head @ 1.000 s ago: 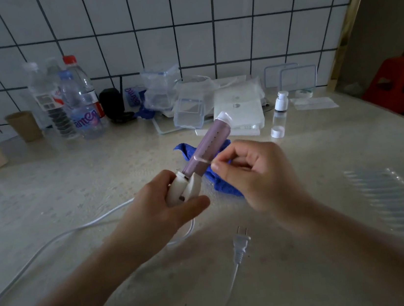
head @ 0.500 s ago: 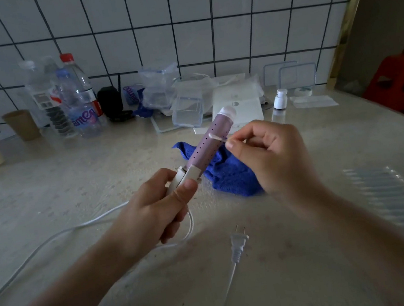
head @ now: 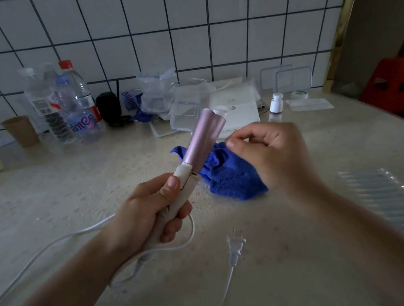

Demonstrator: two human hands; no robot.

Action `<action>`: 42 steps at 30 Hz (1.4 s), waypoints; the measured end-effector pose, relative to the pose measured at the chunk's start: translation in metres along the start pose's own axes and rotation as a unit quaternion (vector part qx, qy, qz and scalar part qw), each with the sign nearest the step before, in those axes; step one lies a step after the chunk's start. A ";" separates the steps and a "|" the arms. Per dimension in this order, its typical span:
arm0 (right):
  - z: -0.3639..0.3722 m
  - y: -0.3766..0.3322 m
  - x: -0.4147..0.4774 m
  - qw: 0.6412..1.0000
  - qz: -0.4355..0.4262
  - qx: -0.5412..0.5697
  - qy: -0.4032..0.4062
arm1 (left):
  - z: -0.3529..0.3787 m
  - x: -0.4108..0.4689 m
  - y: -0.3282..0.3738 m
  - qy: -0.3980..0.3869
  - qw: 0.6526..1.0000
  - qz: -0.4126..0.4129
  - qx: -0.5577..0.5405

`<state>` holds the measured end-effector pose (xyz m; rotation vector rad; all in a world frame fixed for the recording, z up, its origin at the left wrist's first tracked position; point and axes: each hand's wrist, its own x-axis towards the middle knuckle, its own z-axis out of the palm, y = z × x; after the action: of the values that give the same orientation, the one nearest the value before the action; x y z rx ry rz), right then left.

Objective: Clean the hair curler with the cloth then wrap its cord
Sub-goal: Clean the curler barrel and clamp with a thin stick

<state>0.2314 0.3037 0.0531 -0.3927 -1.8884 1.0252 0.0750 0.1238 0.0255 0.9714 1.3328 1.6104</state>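
The pale speckled stone table (head: 47, 193) runs back to a white tiled wall (head: 179, 27). On the right its edge curves away, and a red plastic stool (head: 397, 81) stands beyond it. Along the wall there is a row of things: paper cups (head: 21, 131), clear plastic water bottles (head: 74, 108), clear plastic boxes (head: 185, 109), a flat white box (head: 239, 112) and a small white bottle (head: 276, 103). A ribbed clear plastic sheet (head: 394, 194) lies near the right edge. A wide stretch of table surface shows between this row and the hands, and also to their left.

The hair curler (head: 201, 140), with a lilac-pink barrel and a cream plastic handle, is in the air above the middle of the table, its tip tilted up and away from the person. The barrel shows two smooth rounded halves side by side. The left hand (head: 152, 210) grasps the handle, with the thumb lying along it. The right hand (head: 270, 154) is just beside the barrel's tip with curled fingers; I cannot tell if it pinches anything. Under it the crumpled blue terry cloth (head: 230, 182) lies on the table. The white cord (head: 140, 261) leaves the handle's base, makes a loop and runs off to the left. Its white two-pin plug (head: 236, 244) lies flat near the person, apart from both hands.
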 end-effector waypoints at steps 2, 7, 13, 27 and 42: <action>0.003 0.001 -0.002 1.000 0.011 -0.005 -0.014 | 0.001 0.000 -0.001 -0.016 1.000 0.005 0.017; 0.014 0.008 -0.013 0.997 0.043 0.016 -0.056 | 0.003 0.000 -0.002 -0.009 0.999 0.016 0.043; 0.000 0.007 0.001 0.999 0.042 0.008 0.007 | 0.007 -0.002 -0.002 -0.007 0.998 0.017 0.056; 0.014 0.007 -0.014 0.997 0.010 0.039 -0.059 | 0.006 -0.005 0.003 -0.032 0.997 -0.052 -0.048; -0.006 0.012 0.005 1.000 -0.007 0.000 0.020 | 0.008 -0.007 0.008 -0.072 0.986 -0.104 -0.112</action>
<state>0.2321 0.3174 0.0478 -0.3956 -1.8538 1.0010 0.0844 0.1196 0.0341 0.7703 1.0903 1.4657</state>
